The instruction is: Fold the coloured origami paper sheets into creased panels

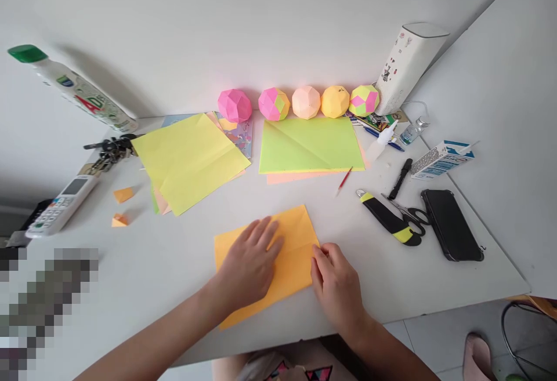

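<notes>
A sheet of orange paper [298, 227] lies slightly turned on the white table in front of me, with a crease running across it. My left hand [252, 265] rests flat on its middle, fingers stretched toward the far edge. At the paper's right edge, my right hand [337, 279] has its thumb and fingers closed on the border in a pinch. Two small folded orange paper pieces, one [123, 195] above the other [119, 220], sit to the left, apart from both hands.
Yellow paper [191, 160] and green paper [311, 146] lie behind. Several faceted paper balls [307, 102] line the wall. On the right are a cutter [389, 218], scissors [413, 217], a phone [452, 224], a marker [400, 179] and a carton [441, 160]. A tall bottle [82, 91] stands left.
</notes>
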`<state>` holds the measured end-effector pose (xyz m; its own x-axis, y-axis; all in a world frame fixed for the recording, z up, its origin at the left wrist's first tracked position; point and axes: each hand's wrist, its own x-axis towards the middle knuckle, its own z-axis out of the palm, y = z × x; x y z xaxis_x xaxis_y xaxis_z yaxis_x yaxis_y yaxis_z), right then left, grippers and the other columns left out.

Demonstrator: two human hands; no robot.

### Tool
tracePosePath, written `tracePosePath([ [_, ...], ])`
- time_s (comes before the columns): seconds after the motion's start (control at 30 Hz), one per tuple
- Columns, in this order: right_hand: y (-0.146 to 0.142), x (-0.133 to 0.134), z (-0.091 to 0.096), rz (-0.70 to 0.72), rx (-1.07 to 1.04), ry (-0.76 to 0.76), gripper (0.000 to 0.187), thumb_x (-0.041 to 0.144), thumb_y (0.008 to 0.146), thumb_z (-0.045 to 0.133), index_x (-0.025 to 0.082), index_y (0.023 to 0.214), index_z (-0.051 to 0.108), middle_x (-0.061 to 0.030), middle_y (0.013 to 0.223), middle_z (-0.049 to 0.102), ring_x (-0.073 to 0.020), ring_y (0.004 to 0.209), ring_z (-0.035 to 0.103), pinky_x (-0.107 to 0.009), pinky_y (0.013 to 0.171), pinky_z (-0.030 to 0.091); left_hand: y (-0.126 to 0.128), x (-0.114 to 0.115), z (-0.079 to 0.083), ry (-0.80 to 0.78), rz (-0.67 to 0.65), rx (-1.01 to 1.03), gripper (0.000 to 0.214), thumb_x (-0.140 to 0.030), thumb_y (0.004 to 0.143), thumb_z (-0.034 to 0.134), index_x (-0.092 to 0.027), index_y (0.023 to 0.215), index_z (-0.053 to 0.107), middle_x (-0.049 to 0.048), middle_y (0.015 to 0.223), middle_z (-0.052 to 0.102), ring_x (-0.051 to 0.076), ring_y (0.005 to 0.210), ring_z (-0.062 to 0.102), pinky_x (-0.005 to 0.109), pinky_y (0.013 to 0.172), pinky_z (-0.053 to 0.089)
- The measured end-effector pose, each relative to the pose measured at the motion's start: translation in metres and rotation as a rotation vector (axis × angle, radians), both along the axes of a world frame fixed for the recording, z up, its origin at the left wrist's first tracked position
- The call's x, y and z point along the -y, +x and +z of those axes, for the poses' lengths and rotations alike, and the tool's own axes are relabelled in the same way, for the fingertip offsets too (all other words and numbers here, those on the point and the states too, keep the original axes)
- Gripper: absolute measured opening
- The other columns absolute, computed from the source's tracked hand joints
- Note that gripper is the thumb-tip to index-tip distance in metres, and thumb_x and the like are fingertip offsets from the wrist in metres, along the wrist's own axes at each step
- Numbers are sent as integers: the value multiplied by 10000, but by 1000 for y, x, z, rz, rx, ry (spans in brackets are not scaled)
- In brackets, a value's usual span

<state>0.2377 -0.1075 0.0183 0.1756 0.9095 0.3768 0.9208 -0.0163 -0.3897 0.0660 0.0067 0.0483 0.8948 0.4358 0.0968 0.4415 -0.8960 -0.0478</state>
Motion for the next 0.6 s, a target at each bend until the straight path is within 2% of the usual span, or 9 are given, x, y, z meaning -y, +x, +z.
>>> tracePosePath([
  [0.03,0,0,0,-4,5,-8,257,118,923,409,111,1045,634,-76,846,611,-114,615,566,-223,517,450,6,-1,-4,-60,-60,61,338,-123,694,504,-100,1018,594,210,1312,511,362,1264,442,513,1000,431],
  [0.1,0,-1,0,-8,16,-24,256,116,922,409,113,1034,639,-76,843,609,-116,623,567,-222,525,453,17,-5,-14,-160,-116,171,245,-70,695,474,-118,912,577,200,1339,494,334,1348,359,491,1070,396],
  [0.17,-1,0,0,-8,27,-36,257,119,923,410,115,1030,644,-74,834,605,-120,630,567,-222,525,452,26,-8,-24,-212,-110,265,115,-75,774,451,-148,801,536,195,1239,554,321,1335,387,478,1046,438],
  [0.23,-1,0,-1,-9,33,-49,260,120,923,413,112,1042,643,-76,832,602,-124,633,568,-226,524,452,32,-10,-32,-244,-96,333,99,-123,850,446,-158,801,525,181,1153,582,319,1312,420,476,998,485],
  [0.3,-1,0,-1,-12,33,-49,262,119,921,418,106,1058,641,-82,842,602,-130,649,576,-231,531,459,34,-12,-36,-272,-82,358,124,-168,888,447,-141,936,558,176,1157,572,322,1319,409,480,982,496],
  [0.43,-2,1,0,-26,51,-33,257,114,918,430,105,1067,640,-85,843,603,-130,639,574,-232,521,453,34,-14,-37,-254,-103,293,389,-194,924,417,-127,1302,485,172,1392,452,321,1384,308,510,1081,384],
  [0.53,-3,2,1,-39,55,-28,241,121,921,445,101,1060,641,-78,814,593,-125,605,552,-236,507,446,34,-15,-37,-222,-122,209,426,-209,947,378,-132,1359,454,147,1488,362,311,1414,246,523,1128,294],
  [0.6,-3,3,1,-44,44,-19,232,122,921,452,92,1054,640,-73,791,584,-123,595,540,-237,502,444,34,-15,-36,-221,-99,190,425,-231,956,368,-145,1362,457,148,1504,336,300,1417,246,517,1129,288],
])
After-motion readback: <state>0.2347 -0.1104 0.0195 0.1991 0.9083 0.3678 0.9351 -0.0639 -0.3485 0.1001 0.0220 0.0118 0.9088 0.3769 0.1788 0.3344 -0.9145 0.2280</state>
